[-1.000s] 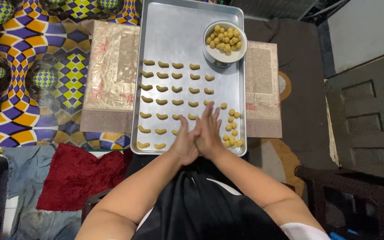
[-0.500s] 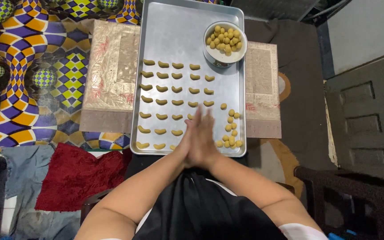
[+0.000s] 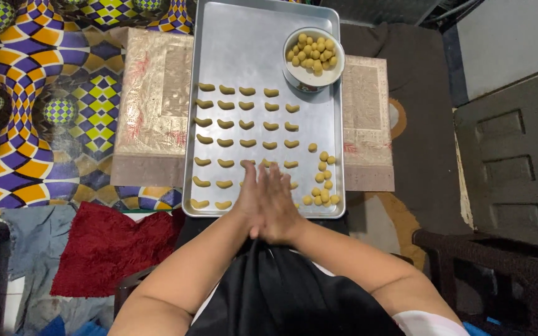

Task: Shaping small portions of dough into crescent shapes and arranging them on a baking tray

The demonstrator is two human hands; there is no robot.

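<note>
My left hand [image 3: 250, 194] and my right hand [image 3: 279, 208] are pressed flat together, palm to palm, over the near edge of a silver baking tray [image 3: 244, 50]. Whatever lies between the palms is hidden. Rows of small yellow crescent-shaped dough pieces [image 3: 247, 124] fill the tray's near half, just beyond my fingertips. A loose cluster of small dough balls [image 3: 322, 183] lies on the tray to the right of my hands. A white bowl [image 3: 298, 78] at the tray's far right corner holds more dough balls [image 3: 312, 53].
The tray rests on sheets of newspaper [image 3: 154, 112] over a bright patterned mat [image 3: 32, 93]. A red cloth [image 3: 110, 249] lies at the near left beside my left arm. A dark moulded panel [image 3: 512, 155] stands at the right.
My palms have slid against each other: the hands drew back toward me and now sit lower over the tray's near edge, with the fingers more aligned.
</note>
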